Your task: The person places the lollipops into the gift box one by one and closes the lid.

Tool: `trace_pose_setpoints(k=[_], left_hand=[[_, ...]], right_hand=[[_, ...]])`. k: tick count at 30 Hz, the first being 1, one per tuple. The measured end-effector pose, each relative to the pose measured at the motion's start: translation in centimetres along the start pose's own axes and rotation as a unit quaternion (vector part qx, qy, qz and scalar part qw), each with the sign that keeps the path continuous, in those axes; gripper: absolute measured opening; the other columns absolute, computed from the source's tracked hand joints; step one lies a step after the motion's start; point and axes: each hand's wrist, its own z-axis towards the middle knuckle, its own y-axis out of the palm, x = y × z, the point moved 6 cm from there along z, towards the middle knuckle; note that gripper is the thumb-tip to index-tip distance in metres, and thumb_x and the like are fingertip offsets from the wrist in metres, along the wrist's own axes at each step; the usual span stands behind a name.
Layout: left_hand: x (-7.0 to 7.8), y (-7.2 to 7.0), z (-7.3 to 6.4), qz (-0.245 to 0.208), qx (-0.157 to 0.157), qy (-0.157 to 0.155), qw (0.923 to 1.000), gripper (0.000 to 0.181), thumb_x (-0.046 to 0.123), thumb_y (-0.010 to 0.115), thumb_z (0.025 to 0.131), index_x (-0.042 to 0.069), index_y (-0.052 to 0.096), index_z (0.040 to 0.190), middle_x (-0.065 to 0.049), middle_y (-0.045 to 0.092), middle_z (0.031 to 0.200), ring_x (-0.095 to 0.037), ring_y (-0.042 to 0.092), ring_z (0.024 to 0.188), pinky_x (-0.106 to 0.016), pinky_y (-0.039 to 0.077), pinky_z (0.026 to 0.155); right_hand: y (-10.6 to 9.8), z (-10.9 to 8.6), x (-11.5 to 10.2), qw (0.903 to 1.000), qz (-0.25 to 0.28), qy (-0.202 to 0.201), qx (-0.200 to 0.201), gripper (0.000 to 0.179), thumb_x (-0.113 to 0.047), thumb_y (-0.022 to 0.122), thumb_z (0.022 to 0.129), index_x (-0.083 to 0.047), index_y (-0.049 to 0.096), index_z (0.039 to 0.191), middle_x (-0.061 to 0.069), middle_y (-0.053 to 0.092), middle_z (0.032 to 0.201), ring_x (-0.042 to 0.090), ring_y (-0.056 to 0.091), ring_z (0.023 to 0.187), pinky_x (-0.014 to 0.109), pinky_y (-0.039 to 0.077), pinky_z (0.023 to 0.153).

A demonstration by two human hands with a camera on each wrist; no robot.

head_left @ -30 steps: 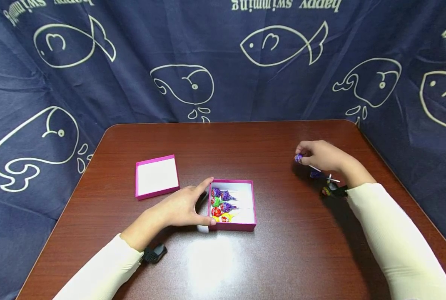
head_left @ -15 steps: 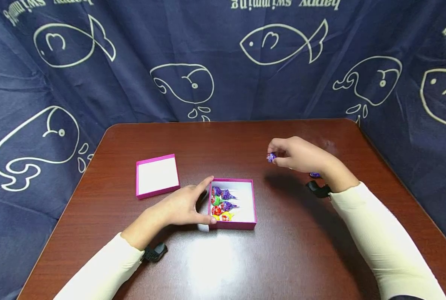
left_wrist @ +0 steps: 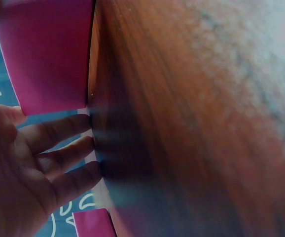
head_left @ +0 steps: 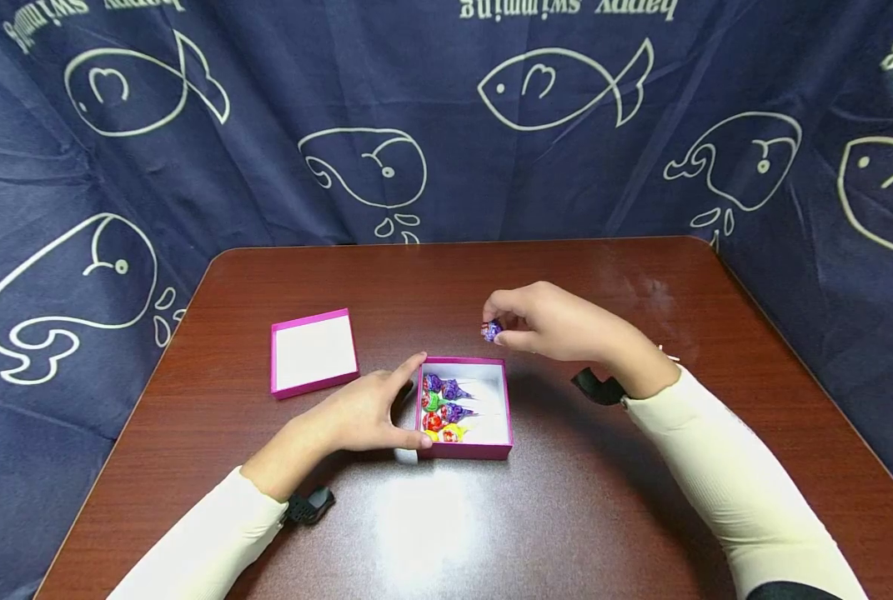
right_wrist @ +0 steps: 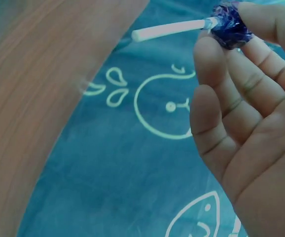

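My left hand (head_left: 378, 412) holds the pink box (head_left: 508, 417) at its left side, thumb at the front corner and index finger at the back one. In the left wrist view, its other fingers (left_wrist: 66, 155) stretch loosely beside the box's outer wall. Several wrapped lollipops (head_left: 455, 413), purple, green, red and yellow, lie along the left part of the box. Just above the box's back right corner, my right hand (head_left: 559, 325) pinches a purple-wrapped lollipop (right_wrist: 229, 29) by its candy end. Its white stick (right_wrist: 169, 30) points away from the fingers in the right wrist view.
The pink lid (head_left: 314, 354), white inside, lies on the brown table (head_left: 566, 517) to the left of the box. White sticks (head_left: 667, 353) show beyond my right forearm, partly hidden by it. A blue curtain (head_left: 266, 83) with fish drawings hangs around the table.
My right hand has carried the purple lollipop leftward from the table's right side to above the box's back right corner. The left hand and box have stayed in place.
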Motion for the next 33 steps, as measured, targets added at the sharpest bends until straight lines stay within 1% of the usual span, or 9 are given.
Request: trace_pose_setpoints(k=[4,9,12,17,22,25,30,33], left_hand=[[0.0,-0.1,0.0,-0.004,0.002,0.002,1.0,0.115,0.066,0.076,0.073,0.014,0.021,0.159,-0.017,0.061,0.13,-0.026,0.057,0.12,-0.043,0.044,0.101],[0.0,-0.1,0.0,-0.003,0.002,0.006,1.0,0.115,0.067,0.076,0.073,0.014,0.021,0.159,-0.016,0.061,0.13,-0.024,0.057,0.119,-0.041,0.044,0.101],[0.1,-0.2,0.1,-0.002,0.005,0.011,0.9999,0.115,0.066,0.076,0.073,0.013,0.021,0.159,-0.016,0.061,0.129,-0.024,0.058,0.118,-0.041,0.044,0.101],[0.0,-0.3,0.2,0.0,0.003,0.01,0.9999,0.115,0.067,0.076,0.073,0.013,0.021,0.159,-0.016,0.061,0.129,-0.024,0.058,0.117,-0.041,0.045,0.101],[0.0,-0.4,0.3,0.002,-0.001,0.007,1.0,0.116,0.068,0.074,0.074,0.013,0.019,0.16,-0.017,0.06,0.13,-0.025,0.058,0.119,-0.043,0.045,0.101],[-0.1,-0.5,0.2,0.005,-0.002,0.001,1.0,0.116,0.07,0.073,0.074,0.014,0.019,0.16,-0.017,0.059,0.132,-0.026,0.056,0.121,-0.044,0.044,0.101],[-0.1,-0.3,0.0,-0.001,-0.006,-0.001,1.0,0.115,0.069,0.073,0.075,0.015,0.018,0.16,-0.017,0.06,0.13,-0.024,0.057,0.118,-0.043,0.045,0.1],[-0.1,-0.2,-0.2,-0.006,-0.006,-0.004,1.0,0.114,0.068,0.074,0.075,0.015,0.018,0.16,-0.016,0.061,0.129,-0.023,0.057,0.116,-0.043,0.045,0.099]], right_hand=[[0.7,0.8,-1.2,0.9998,0.013,-0.016,-0.007,0.014,-0.01,0.073,0.09,-0.015,0.066,0.102,-0.01,0.06,0.082,0.006,0.054,0.071,0.028,0.047,0.062],[2.0,1.5,-2.3,0.9987,0.016,-0.041,-0.027,0.013,-0.007,0.07,0.089,-0.013,0.066,0.1,-0.009,0.056,0.075,0.005,0.051,0.068,0.027,0.045,0.061],[2.7,1.9,-2.8,0.9979,0.014,-0.054,-0.032,0.013,-0.006,0.069,0.089,-0.013,0.065,0.098,-0.009,0.055,0.075,0.005,0.051,0.068,0.025,0.044,0.06],[3.9,2.2,-3.9,0.9959,0.021,-0.073,-0.049,0.012,-0.004,0.07,0.088,-0.012,0.064,0.095,-0.006,0.056,0.08,0.014,0.056,0.071,0.024,0.045,0.064],[5.6,2.3,-4.5,0.9927,0.024,-0.09,-0.077,0.014,-0.004,0.071,0.087,-0.009,0.064,0.097,-0.002,0.059,0.089,0.017,0.058,0.075,0.023,0.047,0.068],[6.8,2.3,-4.7,0.9908,0.021,-0.091,-0.098,0.015,-0.005,0.073,0.086,-0.009,0.064,0.098,-0.002,0.059,0.091,0.016,0.057,0.077,0.022,0.046,0.07],[8.7,2.1,-5.0,0.9872,0.014,-0.086,-0.134,0.014,-0.004,0.073,0.086,-0.01,0.067,0.098,-0.003,0.059,0.09,0.014,0.054,0.077,0.019,0.045,0.069],[9.7,2.0,-5.1,0.9851,0.012,-0.097,-0.141,0.015,-0.002,0.072,0.084,-0.01,0.068,0.096,-0.004,0.058,0.086,0.01,0.051,0.077,0.018,0.044,0.07]])
